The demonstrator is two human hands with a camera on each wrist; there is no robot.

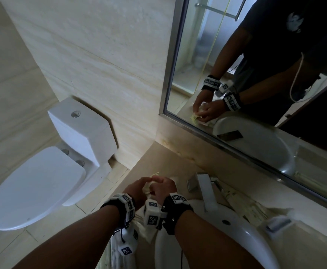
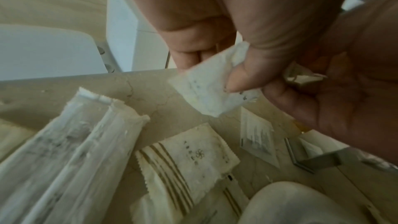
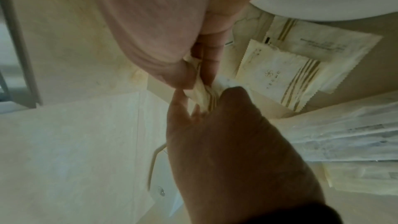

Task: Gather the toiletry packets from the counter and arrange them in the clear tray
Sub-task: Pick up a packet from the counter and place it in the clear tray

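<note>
Both hands meet above the beige counter [image 1: 131, 177], left of the basin. My left hand [image 1: 139, 186] pinches a small white packet [image 2: 206, 91] between thumb and fingers. My right hand [image 1: 161, 186] pinches a crumpled cream packet with gold stripes [image 3: 202, 94], close against the left hand. Below them on the counter lie two long white packets [image 2: 75, 151], a cream striped packet [image 2: 189, 159] on top of others, and a small white packet [image 2: 256, 135]. A clear plastic tray [image 1: 256, 208] seems to sit behind the basin by the mirror, blurred.
A white basin [image 1: 236, 239] with a chrome faucet [image 1: 205, 191] stands right of the hands. The mirror [image 1: 256, 55] runs along the back of the counter. A white toilet [image 1: 42, 181] stands past the counter's left edge, with tiled floor around it.
</note>
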